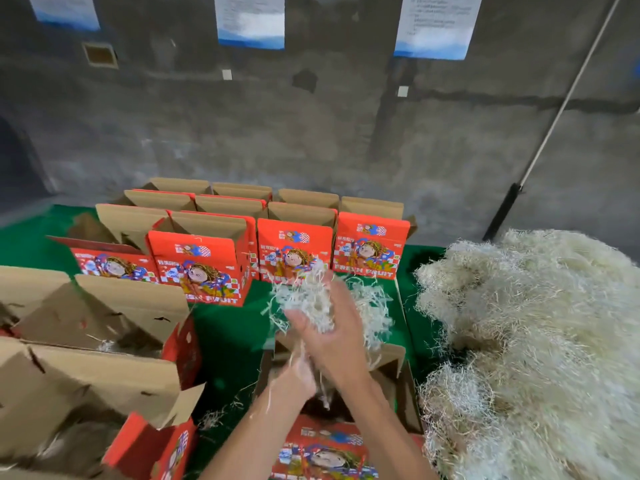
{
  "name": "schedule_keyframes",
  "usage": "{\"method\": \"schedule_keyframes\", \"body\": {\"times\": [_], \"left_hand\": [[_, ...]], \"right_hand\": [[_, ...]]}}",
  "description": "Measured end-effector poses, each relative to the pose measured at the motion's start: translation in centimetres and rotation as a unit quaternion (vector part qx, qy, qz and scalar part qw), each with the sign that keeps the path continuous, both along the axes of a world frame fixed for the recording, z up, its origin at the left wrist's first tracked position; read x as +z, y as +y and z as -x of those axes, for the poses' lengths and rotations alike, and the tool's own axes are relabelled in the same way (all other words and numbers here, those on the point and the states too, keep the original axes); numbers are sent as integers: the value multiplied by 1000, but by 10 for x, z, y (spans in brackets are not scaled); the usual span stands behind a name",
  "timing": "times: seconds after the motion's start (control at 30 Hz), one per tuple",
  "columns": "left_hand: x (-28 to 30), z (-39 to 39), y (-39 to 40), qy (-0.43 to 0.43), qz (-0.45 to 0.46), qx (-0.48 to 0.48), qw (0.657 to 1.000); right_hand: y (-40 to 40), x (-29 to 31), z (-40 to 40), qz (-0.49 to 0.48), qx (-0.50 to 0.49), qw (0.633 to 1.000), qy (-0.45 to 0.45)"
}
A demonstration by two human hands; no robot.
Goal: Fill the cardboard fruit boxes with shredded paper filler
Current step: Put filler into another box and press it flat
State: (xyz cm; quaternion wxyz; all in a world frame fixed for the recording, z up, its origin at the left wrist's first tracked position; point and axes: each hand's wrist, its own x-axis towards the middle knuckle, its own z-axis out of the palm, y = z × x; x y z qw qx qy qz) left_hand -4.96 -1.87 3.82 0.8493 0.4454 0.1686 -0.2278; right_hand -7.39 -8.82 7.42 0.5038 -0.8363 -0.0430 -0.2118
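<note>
A clump of white shredded paper (311,299) is held above an open red fruit box (325,452) at the bottom centre. My right hand (336,334) grips the clump from above and behind. My left hand (298,375), blurred, sits lower with its fingers round the strands hanging toward the box opening. A large heap of shredded paper (526,341) lies to the right. Several open red boxes (294,251) stand in rows at the back of the green table (225,341).
Two open boxes with raised brown flaps (97,313) stand at the left, with some filler inside. Loose strands (214,417) lie on the green surface. A grey wall with posted sheets is behind, and a long pole (540,147) leans at the right.
</note>
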Motion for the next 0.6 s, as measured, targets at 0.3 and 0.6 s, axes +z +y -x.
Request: {"method": "schedule_keyframes", "body": {"times": [0.3, 0.6], "left_hand": [[-8, -1, 31, 11, 111, 108, 988], [-44, 41, 7, -56, -313, -81, 945]], "right_hand": [[-18, -60, 6, 159, 25, 987, 19], [-17, -59, 14, -138, -66, 986, 72]]}}
